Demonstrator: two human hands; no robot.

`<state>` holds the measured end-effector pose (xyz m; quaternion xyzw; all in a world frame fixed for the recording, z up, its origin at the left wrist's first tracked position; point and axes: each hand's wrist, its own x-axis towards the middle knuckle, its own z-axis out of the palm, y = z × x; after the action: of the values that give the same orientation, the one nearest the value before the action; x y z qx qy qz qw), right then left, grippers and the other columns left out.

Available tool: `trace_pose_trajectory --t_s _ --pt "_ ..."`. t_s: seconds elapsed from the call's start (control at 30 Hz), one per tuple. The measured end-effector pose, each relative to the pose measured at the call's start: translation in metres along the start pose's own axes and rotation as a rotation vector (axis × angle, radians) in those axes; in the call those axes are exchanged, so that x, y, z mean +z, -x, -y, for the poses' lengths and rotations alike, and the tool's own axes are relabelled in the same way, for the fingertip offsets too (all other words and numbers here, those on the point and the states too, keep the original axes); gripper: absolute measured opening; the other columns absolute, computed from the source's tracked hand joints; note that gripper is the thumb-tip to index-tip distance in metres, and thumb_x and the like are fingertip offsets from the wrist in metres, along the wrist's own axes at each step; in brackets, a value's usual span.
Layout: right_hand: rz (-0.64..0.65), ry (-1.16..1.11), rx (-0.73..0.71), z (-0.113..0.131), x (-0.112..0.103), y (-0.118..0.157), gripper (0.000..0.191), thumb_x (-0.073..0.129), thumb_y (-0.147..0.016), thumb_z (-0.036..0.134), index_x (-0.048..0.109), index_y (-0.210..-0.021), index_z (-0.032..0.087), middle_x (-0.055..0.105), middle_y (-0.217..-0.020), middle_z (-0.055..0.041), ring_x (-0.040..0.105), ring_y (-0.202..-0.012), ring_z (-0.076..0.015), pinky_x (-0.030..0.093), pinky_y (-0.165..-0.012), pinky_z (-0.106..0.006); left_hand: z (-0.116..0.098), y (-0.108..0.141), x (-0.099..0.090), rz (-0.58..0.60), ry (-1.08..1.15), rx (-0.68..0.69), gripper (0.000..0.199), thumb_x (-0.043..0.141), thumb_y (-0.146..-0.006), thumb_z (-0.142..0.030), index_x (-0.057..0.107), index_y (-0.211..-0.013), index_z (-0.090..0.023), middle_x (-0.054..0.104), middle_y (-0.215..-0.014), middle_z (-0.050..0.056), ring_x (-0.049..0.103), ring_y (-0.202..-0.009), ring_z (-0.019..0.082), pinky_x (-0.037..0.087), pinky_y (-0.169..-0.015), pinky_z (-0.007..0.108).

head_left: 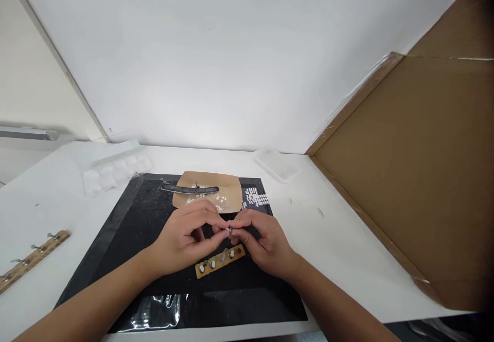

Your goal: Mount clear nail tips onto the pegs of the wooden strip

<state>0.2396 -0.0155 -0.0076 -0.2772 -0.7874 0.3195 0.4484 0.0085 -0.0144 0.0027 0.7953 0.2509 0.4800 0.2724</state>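
My left hand (189, 234) and my right hand (264, 236) meet over the black mat, thumbs and fingers pinched together. Between their fingertips is a tiny whitish, shiny piece (229, 229), too small to name and mostly hidden. Both hands seem to touch it. Just below the fingers lies a yellowish wooden strip (218, 263) with a row of round holes; white bits sit in several of them, and a clear sliver stands near its middle. Behind the hands is a tan card (231, 185) with scattered small white pieces and a dark curved bar (189, 190) across it.
Small white tabs (257, 196) lie in rows at the right of the black mat (216, 306). Clear plastic trays (116, 169) stand back left, another shallow tray (276, 164) back right. A wooden strip with metal clips (34, 257) lies left. Cardboard (417, 162) walls the right.
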Motion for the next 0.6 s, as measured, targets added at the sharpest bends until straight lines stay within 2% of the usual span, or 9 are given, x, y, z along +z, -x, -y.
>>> trace_pose_trajectory --t_s 0.23,0.43,0.6 --pt "0.002 -0.010 0.050 0.0000 0.0006 0.0004 0.012 0.062 -0.104 0.018 0.071 -0.109 0.024 0.073 -0.080 0.0010 0.073 -0.072 -0.0141 0.057 -0.072 -0.028 0.0026 0.0000 -0.0020 0.070 -0.092 0.044 0.016 0.071 -0.096 -0.013 0.075 -0.111 -0.017 0.070 -0.098 0.010 0.067 -0.090 0.018 0.054 -0.050 0.016" --pt "0.023 -0.048 0.107 0.0055 0.0013 0.0005 0.011 0.062 -0.105 0.021 0.072 -0.105 0.024 0.073 -0.076 0.0005 0.071 -0.071 -0.0158 0.057 -0.073 -0.030 -0.0018 -0.0044 -0.0061 0.116 -0.209 0.164 0.011 0.068 -0.098 -0.013 0.070 -0.109 -0.017 0.071 -0.098 0.010 0.067 -0.094 0.020 0.062 -0.079 0.033" --pt "0.022 -0.141 0.145 0.0056 0.0045 0.0030 0.010 0.062 -0.105 0.023 0.072 -0.105 0.023 0.071 -0.081 -0.0001 0.073 -0.068 -0.0145 0.059 -0.069 -0.029 -0.0020 -0.0059 -0.0078 0.151 -0.191 0.185 0.011 0.065 -0.100 -0.011 0.068 -0.110 -0.016 0.070 -0.101 0.010 0.066 -0.093 0.018 0.059 -0.084 0.032"
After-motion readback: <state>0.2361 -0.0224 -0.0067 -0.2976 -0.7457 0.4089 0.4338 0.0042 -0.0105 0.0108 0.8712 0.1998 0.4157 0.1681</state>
